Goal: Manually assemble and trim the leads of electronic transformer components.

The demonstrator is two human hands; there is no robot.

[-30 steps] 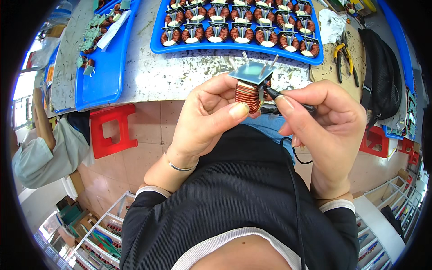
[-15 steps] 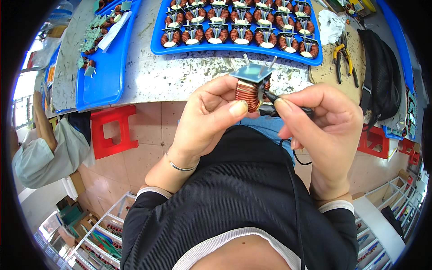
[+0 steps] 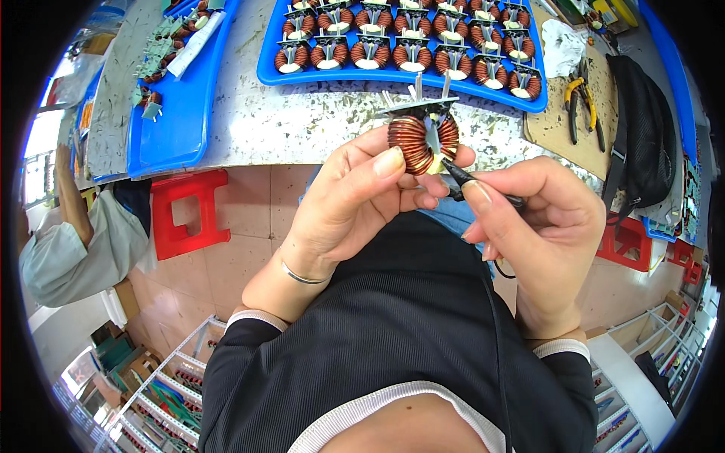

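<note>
My left hand (image 3: 332, 200) is closed around a toroidal choke coil (image 3: 408, 142), with thumb and fingers on the copper winding. A dark base board (image 3: 424, 106) tops the coil, and metal pins stick up from it. In my right hand (image 3: 540, 226) a black pen-like tool (image 3: 458, 175) is pinched between thumb and fingers. Its tapered tip meets or nearly meets the coil's lower edge, beside a pale yellowish patch. A thin black cord hangs below that hand. Beyond my hands, a blue tray (image 3: 325, 78) holds several similar coils in rows.
Another blue tray (image 3: 168, 147), with green-board parts, lies at the left. Yellow-black pliers (image 3: 578, 102), crumpled white paper (image 3: 560, 47) and a black bag (image 3: 642, 136) are at the right. A red stool (image 3: 189, 248) and a person's sleeve (image 3: 83, 260) are at the left.
My left hand has turned the coil, so its ring opening faces me and the board appears edge-on. The tool tip has shifted from the coil's side to its lower edge.
</note>
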